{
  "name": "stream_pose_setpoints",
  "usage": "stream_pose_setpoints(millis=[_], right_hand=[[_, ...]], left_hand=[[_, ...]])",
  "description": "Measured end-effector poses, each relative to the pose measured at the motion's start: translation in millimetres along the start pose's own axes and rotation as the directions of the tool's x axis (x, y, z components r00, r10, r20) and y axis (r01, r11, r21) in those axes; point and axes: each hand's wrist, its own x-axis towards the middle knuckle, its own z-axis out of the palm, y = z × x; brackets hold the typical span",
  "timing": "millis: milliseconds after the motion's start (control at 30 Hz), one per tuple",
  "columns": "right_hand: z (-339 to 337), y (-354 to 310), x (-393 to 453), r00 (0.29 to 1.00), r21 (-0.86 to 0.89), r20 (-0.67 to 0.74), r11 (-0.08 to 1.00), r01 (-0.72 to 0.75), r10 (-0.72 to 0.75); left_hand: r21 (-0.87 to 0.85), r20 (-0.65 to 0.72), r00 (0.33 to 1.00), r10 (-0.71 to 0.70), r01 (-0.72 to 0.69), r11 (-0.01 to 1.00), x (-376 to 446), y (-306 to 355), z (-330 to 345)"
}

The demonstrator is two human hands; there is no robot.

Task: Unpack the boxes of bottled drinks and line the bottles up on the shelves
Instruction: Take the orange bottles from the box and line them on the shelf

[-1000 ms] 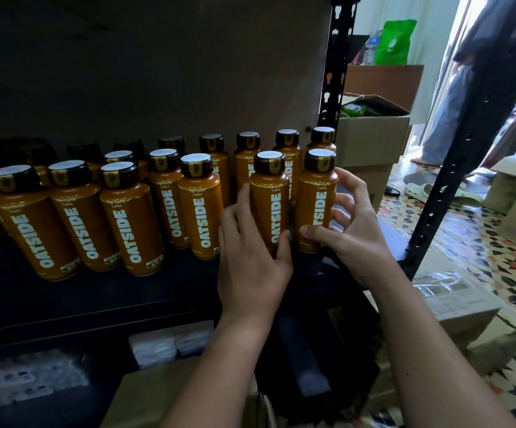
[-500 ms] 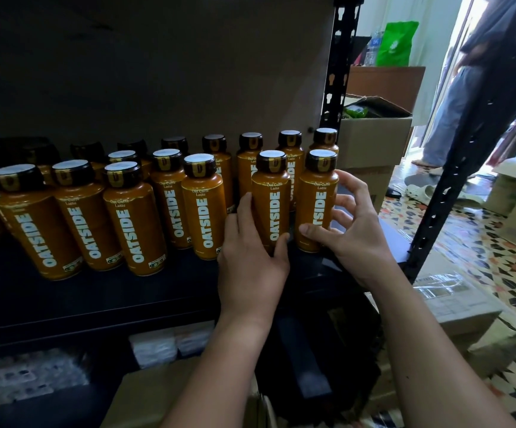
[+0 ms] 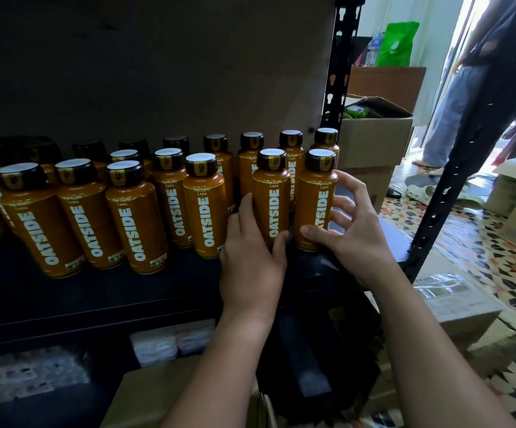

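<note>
Nearest the camera, 2 forearms reached up over a cardboard box (image 3: 158,393) to the front edge of the dark shelf (image 3: 96,291). The left hand (image 3: 252,261) wrapped the lower part of the left front bottle (image 3: 271,196), thumb on its right side and fingers curled round the left. The right hand (image 3: 347,230) pinched the right front bottle (image 3: 315,199) low down with its thumb in front, the other fingers spread and bent behind its right side. Both bottles stood upright, long axes vertical, just beside each other, directly ahead of the fingers. Each hand was nearer its own bottle. Behind stood the back row of bottles (image 3: 290,149); any push should run straight back toward them.
</note>
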Motion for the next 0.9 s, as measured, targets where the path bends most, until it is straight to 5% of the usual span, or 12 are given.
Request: stream_pose_setpoints(millis=[533, 667, 900], right_hand=[[4.8, -3.5, -1.4, 0.998, -0.083, 0.068, 0.997, -0.001, 0.007], [4.9, -5.7, 0.8, 0.993, -0.084, 0.115, 0.996, -0.016, 0.026], [11.9, -8.3, 0.8, 0.990, -0.107, 0.138, 0.994, -0.026, 0.041]], left_hand=[[0.171, 0.049, 0.999, 0.023, -0.031, 0.985, -14.1, -1.8, -12.7], [0.181, 0.138, 0.964, 0.228, -0.251, 0.951, -29.3, -25.5, -36.9], [0.227, 0.235, 0.792, 0.564, -0.609, 0.760, -19.7, -80.1, -83.1]])
